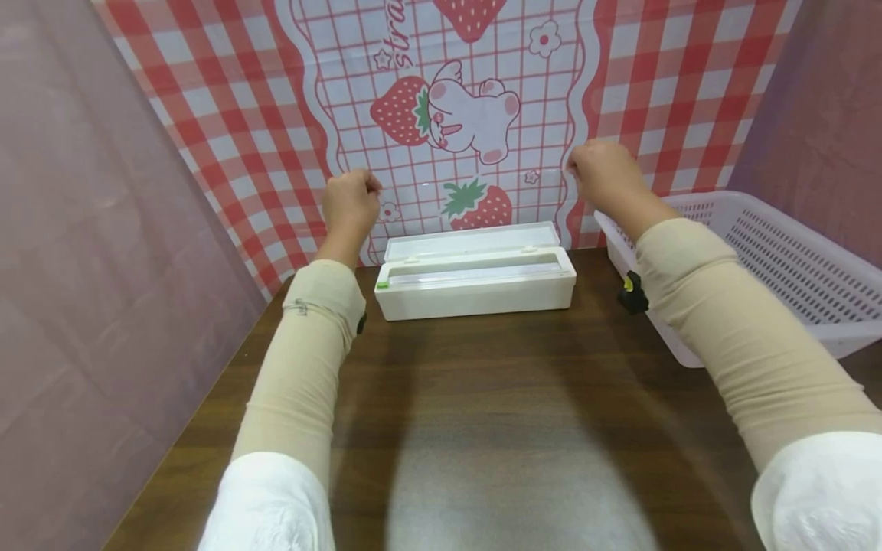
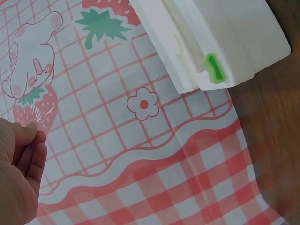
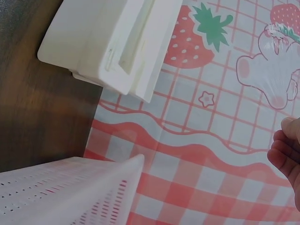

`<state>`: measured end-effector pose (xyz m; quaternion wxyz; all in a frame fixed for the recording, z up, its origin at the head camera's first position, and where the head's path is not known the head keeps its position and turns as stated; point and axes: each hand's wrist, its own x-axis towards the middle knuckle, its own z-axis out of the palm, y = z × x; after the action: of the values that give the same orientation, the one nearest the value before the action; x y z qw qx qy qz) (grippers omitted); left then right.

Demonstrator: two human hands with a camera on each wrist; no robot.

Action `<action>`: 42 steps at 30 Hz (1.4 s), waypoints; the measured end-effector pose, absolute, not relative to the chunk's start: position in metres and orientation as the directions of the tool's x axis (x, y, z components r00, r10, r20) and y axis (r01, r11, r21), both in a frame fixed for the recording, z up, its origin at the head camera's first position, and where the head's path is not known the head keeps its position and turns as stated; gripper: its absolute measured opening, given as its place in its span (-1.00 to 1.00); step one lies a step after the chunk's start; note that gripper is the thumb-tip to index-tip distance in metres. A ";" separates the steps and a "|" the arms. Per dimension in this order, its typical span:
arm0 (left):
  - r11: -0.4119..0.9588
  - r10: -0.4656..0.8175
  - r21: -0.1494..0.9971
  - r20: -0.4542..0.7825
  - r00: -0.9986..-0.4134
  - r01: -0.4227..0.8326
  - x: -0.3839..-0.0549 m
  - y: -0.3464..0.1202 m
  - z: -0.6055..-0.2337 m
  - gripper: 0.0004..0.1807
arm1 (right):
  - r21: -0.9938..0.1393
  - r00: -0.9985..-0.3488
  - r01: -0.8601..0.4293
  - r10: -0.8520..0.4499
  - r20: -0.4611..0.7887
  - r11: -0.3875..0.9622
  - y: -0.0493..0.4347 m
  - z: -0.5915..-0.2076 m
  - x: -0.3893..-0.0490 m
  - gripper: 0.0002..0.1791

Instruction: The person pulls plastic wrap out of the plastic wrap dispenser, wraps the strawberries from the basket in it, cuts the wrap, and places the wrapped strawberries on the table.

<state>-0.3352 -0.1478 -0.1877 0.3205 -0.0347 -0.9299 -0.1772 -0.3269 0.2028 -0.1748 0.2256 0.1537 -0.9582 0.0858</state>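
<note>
Both hands are raised above the far edge of the table, with fingertips drawn together. My left hand (image 1: 350, 203) pinches the edge of a clear plastic film (image 2: 46, 115), which shows only as shiny creases beside the fingertips. On the other side my right hand (image 1: 609, 177) pinches the film too; faint glints run near it in the right wrist view. Below and between the hands sits a long white cling film dispenser (image 1: 475, 301), its lid (image 1: 475, 241) tipped back. A green slider (image 1: 383, 285) marks its left end, and a clear roll lies inside.
A white perforated plastic basket (image 1: 779, 229) stands at the right, under the right forearm. Behind the brown wooden table (image 1: 482, 398) hangs a red-and-white checked cloth (image 1: 475, 115) with strawberries. Plain pinkish sheets (image 1: 103, 268) close off both sides.
</note>
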 end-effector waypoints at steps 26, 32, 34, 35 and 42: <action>0.918 -0.045 0.322 0.667 -0.744 0.233 -0.337 -0.146 -0.165 -0.84 | -0.074 -0.850 -0.322 -0.254 0.462 0.944 0.204 -0.148 -0.325 -0.79; 0.923 -0.048 0.307 0.692 -0.720 0.233 -0.335 -0.147 -0.161 -0.81 | -0.085 -0.856 -0.323 -0.252 0.451 0.943 0.203 -0.144 -0.325 -0.78; 0.926 -0.049 0.299 0.701 -0.712 0.231 -0.335 -0.147 -0.160 -0.80 | -0.087 -0.856 -0.322 -0.251 0.452 0.943 0.203 -0.142 -0.324 -0.77; 0.928 -0.049 0.295 0.704 -0.709 0.229 -0.335 -0.147 -0.159 -0.80 | -0.088 -0.856 -0.321 -0.250 0.452 0.943 0.203 -0.141 -0.324 -0.76; 0.927 -0.054 0.300 0.700 -0.712 0.225 -0.333 -0.147 -0.152 -0.81 | -0.078 -0.851 -0.288 -0.218 0.477 0.955 0.200 -0.136 -0.322 -0.75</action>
<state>-0.3329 -0.1469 -0.1519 0.3766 -0.0473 -0.9064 -0.1853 -0.3223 0.2001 -0.1363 0.2388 0.1317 -0.9593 0.0732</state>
